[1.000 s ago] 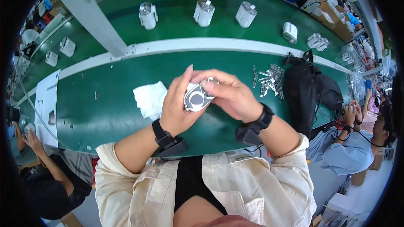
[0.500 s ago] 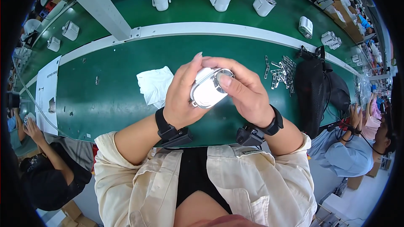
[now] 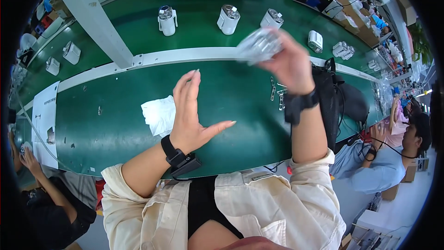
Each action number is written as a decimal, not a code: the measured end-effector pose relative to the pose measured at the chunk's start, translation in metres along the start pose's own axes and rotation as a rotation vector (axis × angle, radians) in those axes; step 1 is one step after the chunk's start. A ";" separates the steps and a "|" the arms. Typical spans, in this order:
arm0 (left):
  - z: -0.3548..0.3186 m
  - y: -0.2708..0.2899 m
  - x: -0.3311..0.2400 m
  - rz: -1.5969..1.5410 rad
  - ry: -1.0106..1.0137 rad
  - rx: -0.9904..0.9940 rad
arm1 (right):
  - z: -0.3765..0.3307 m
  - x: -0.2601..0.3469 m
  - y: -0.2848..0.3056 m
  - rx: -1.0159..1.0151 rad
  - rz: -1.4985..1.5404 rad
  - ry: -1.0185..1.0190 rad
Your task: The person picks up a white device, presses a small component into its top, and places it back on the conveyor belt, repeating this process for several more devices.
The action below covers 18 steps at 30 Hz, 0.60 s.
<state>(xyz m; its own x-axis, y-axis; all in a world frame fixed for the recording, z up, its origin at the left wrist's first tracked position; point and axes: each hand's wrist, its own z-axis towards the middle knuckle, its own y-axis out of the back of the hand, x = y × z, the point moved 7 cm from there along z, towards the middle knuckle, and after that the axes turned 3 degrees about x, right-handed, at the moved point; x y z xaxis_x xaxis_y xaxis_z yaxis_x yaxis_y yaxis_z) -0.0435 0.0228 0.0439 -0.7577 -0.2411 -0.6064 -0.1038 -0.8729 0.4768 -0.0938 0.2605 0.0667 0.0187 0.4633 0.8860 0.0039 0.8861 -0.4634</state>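
Observation:
My right hand (image 3: 293, 62) is raised over the white rail, with a white rounded device (image 3: 259, 46) with a shiny end in its grip. Hand and device are both smeared by motion. Above the near green table (image 3: 231, 143), my left hand (image 3: 187, 122) is open and holds nothing, its thumb stretched out to the right. Beside that hand lies a crumpled white cloth (image 3: 157, 115). Below my right hand are several small metal strips (image 3: 281, 99), partly hidden by the wrist and its black strap.
A white rail (image 3: 185, 55) crosses behind the near table, joined by a slanted post (image 3: 95, 14). Beyond it stand several similar white devices (image 3: 229, 20). At right lies a black bag (image 3: 330, 115); at left, a white printed sheet (image 3: 44, 125). People sit on both sides.
My hands have come apart. The right one has carried the white device up and away to the right, over the rail. My left hand has let go and opened.

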 end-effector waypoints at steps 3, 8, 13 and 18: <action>0.000 -0.002 -0.001 -0.048 0.031 0.015 | 0.040 0.060 0.104 -0.463 0.028 0.257; 0.002 -0.004 0.007 -0.059 0.100 0.015 | 0.075 0.066 0.202 -0.846 -0.283 0.209; 0.002 -0.006 0.012 -0.081 0.120 -0.003 | 0.097 0.073 0.216 -1.050 -1.431 -0.080; 0.002 -0.004 0.013 -0.020 0.082 -0.001 | 0.106 0.097 0.181 -1.112 -1.740 0.322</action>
<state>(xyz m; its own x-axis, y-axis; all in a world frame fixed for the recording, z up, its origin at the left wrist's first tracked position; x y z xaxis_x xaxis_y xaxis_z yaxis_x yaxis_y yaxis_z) -0.0546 0.0239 0.0355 -0.7002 -0.2574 -0.6660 -0.1181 -0.8782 0.4635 -0.1976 0.4671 0.0704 -0.5335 -0.7764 0.3355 0.6632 -0.1379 0.7356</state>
